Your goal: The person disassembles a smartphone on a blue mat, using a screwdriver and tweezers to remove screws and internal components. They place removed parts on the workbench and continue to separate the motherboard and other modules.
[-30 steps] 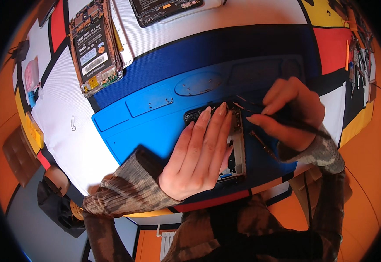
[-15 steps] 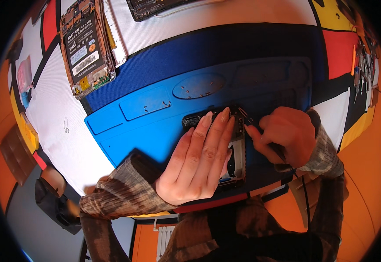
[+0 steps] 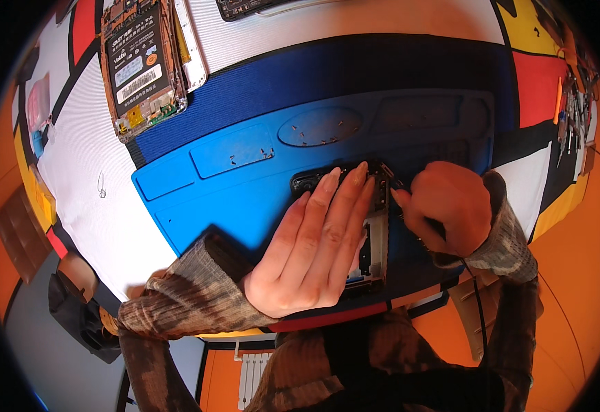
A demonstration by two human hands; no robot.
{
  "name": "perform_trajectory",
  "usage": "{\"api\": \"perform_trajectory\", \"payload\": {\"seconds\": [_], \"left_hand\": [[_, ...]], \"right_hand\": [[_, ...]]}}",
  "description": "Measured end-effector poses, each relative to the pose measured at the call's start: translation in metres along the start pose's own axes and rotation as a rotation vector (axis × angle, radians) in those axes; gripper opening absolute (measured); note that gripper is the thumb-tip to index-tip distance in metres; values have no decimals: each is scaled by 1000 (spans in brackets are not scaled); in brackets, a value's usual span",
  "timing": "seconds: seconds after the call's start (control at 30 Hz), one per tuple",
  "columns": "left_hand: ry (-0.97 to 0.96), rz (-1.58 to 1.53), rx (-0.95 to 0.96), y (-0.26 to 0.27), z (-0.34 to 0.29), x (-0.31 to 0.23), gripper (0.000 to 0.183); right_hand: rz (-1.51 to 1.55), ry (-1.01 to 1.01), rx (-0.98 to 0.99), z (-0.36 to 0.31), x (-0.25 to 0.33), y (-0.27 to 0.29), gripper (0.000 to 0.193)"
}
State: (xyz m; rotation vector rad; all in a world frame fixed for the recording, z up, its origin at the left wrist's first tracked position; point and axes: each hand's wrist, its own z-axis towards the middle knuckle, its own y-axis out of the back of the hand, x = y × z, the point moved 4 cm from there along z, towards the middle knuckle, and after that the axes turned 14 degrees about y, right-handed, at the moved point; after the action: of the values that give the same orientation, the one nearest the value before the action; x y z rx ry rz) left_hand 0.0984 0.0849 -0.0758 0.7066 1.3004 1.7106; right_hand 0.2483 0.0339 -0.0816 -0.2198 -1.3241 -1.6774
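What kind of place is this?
It looks like a worktable for small electronics, maybe a repair spot. You can tell from the opened device under the left hand, the blue mat with tiny parts in its hollows, and the slim tools at the far right.

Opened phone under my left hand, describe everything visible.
The dark-edged phone has small parts exposed at its far end and a pale, metallic-looking frame nearer you. It lies on the blue mat, largely covered by your left hand; the slim tool in your right hand touches or nears its far right corner.
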Motion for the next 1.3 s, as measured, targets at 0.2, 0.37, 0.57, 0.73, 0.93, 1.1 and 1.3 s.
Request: {"api": "perform_trajectory", "payload": {"seconds": [0.2,0.37,0.57,0.73,0.93,1.1,1.3], "left_hand": [[50,-17,41,1,0,-2,35],[19,-46,47,5,2,-1,34],[0,-52,43,3,2,2,32],[-6,-81,76,4,2,3,33],[-14,-198,113,7,3,10,33],[70,-335,33,12,4,13,30],[72,-829,166,29,0,22,13]], "right_hand": [[-217,167,-101,3,9,-4,23],[-87,81,-35,3,5,0,24],[145,-103,-192,0,-4,13,24],[59,-334,-357,-4,-11,14,28],[62,-355,-483,-10,-10,17,29],[61,-367,-606,-12,-10,21,31],[-291,85,-497,10,29,29,23]]}}
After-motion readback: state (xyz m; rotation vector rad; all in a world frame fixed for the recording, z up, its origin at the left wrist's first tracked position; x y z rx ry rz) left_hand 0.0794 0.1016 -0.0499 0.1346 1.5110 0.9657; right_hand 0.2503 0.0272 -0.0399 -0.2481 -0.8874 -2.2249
